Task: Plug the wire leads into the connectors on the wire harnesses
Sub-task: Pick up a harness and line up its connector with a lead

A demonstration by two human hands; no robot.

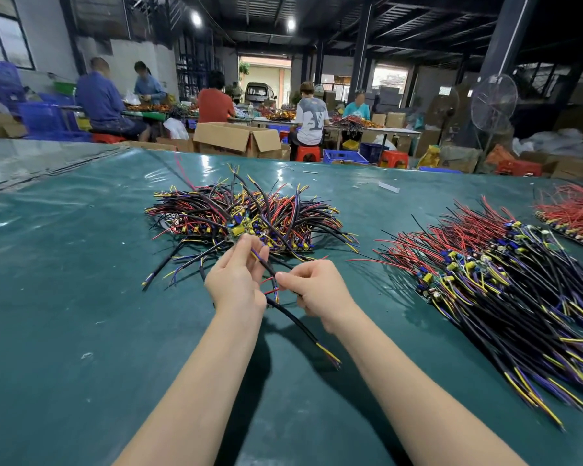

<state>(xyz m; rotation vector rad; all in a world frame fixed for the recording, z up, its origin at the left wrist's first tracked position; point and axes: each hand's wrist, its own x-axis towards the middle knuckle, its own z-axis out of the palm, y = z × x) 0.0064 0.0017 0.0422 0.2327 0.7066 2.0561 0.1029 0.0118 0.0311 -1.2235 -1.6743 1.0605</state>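
Green worktop (81,297), two harness loads, both hands busy on one cable!
A long harness heap (485,280) sprawls at right and a tangled harness pile (249,210) sits dead centre. Just in front of it, the left hand (238,279) pinches a small circuit board (237,230). The right hand (317,290) pinches the black cable (295,319) right beside it, whose yellow and purple leads (330,356) trail toward the person.

A green-covered table (81,264) fills the foreground of a dim workshop hall. Two ceiling lamps (196,19) glow under dark steel beams (418,15); a window (4,38) sits at far left. Behind, people (101,95) sit on red stools (307,153) among cardboard boxes (236,137), blue crates (41,117) and a standing fan (493,102).
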